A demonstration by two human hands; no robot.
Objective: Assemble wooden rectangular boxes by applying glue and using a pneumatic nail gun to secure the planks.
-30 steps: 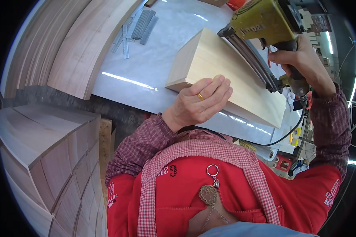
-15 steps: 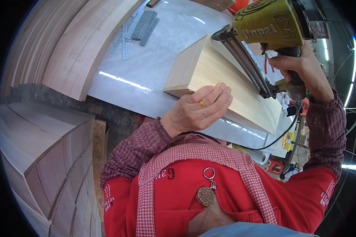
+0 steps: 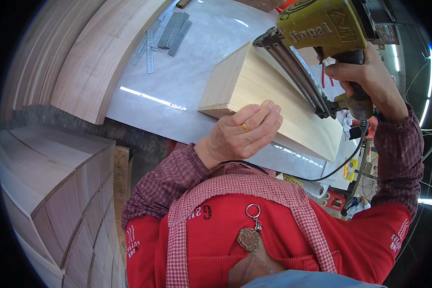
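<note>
A pale wooden box [image 3: 283,115] stands on the grey-white tabletop, one long side toward me. My left hand [image 3: 245,132], with a gold ring, is closed against its near left edge; the fingertips rest on the long side. In my right hand [image 3: 365,79] is the handle of a yellow pneumatic nail gun [image 3: 321,29]. Its nose is at the box's far left corner; whether it touches the wood I cannot tell. The long dark magazine slants back toward me over the box. A black air hose runs from the handle's base.
Strips of staples [image 3: 174,31] lie on the tabletop [image 3: 144,91] beyond the box. Curved-looking boards [image 3: 89,62] stand at the far left, and stacked wooden boxes [image 3: 67,192] at the near left. Red-handled pliers [image 3: 327,74] show behind the magazine.
My right hand and the nail gun have shifted slightly to the left. My left hand and the box have stayed in place.
</note>
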